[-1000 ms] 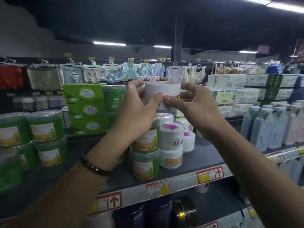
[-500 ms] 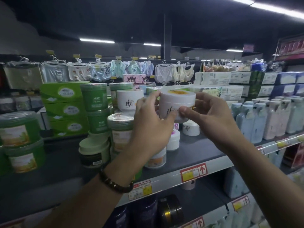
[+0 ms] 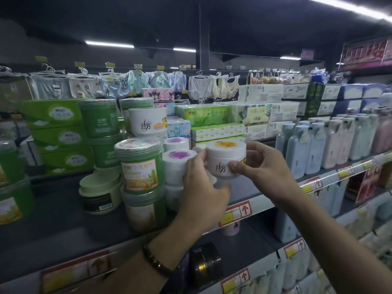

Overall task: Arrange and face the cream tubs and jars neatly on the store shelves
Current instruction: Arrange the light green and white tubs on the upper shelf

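Note:
Both of my hands hold a white cream jar with a yellow-topped lid (image 3: 225, 160) just above the dark shelf (image 3: 63, 211). My left hand (image 3: 201, 187) grips its left side and my right hand (image 3: 256, 166) its right side, thumb across the label. To its left stand white jars with purple lids (image 3: 179, 158), stacked. Another white jar (image 3: 147, 122) sits on top of the stack behind. Green tubs with corn labels (image 3: 141, 164) are stacked in front at the left.
A pale green low tub (image 3: 99, 192) rests left of the green stack. More green tubs (image 3: 98, 117) and green boxes (image 3: 55, 132) fill the back left. Tissue packs (image 3: 212, 119) sit behind. Pump bottles (image 3: 318, 145) line the shelf's right. Price tags (image 3: 237, 213) run along the shelf edge.
My hands brought the white jar down from head height and to the right, close to the shelf beside the purple-lidded jars. The camera view shifted right.

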{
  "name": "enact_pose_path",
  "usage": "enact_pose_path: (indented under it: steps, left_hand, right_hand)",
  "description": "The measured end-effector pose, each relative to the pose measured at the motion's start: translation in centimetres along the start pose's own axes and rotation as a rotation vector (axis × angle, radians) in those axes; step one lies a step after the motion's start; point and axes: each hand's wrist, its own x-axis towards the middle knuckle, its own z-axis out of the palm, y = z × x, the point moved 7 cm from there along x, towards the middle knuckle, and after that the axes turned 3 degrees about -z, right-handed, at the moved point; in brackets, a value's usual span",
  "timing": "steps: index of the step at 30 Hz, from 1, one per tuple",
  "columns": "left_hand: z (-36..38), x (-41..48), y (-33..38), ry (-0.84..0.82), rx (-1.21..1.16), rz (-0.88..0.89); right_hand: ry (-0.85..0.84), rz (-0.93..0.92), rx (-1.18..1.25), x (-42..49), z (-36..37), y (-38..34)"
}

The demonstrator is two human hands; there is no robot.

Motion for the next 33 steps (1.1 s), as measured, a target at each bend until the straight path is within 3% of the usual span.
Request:
enact_pose_path:
  steps: [8,33]
  left_hand:
    - [1.9,-1.5,-2.7,-0.050,0.095,-0.064]
    - [3.6,-2.5,-6.3,0.005,0.192,-0.121]
  right_hand:
    - [-0.036,0.034,-0.033,-1.7,0.8,3.2]
    - [-0.104,0.048,-0.344,-2.0,3.1,7.5]
